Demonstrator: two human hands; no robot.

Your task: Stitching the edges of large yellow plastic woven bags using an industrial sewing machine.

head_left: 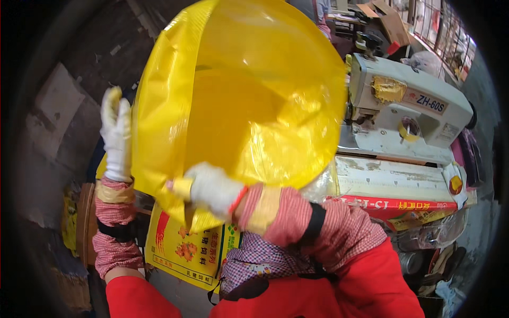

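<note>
A large glossy yellow plastic sack (222, 122) fills the middle of the view, its wide round mouth gaping toward me. My right hand (212, 188), in a white glove with yellow fingertips, is closed on the sack's near rim. Along the sack's left outer side, my left hand (116, 135) stands upright in a similar glove, fingers stretched out; its palm side is partly hidden. Below the sack, a flat printed yellow feed bag (185, 249) lies near my lap.
At right stands a white industrial sewing machine (408, 106) with yellow tape on its head. Before it lies a worn white ledge with ruler marks (387, 177) and a red printed strip (419, 205). A cardboard box (389, 24) sits behind. Part of another person (318, 13) shows at the top.
</note>
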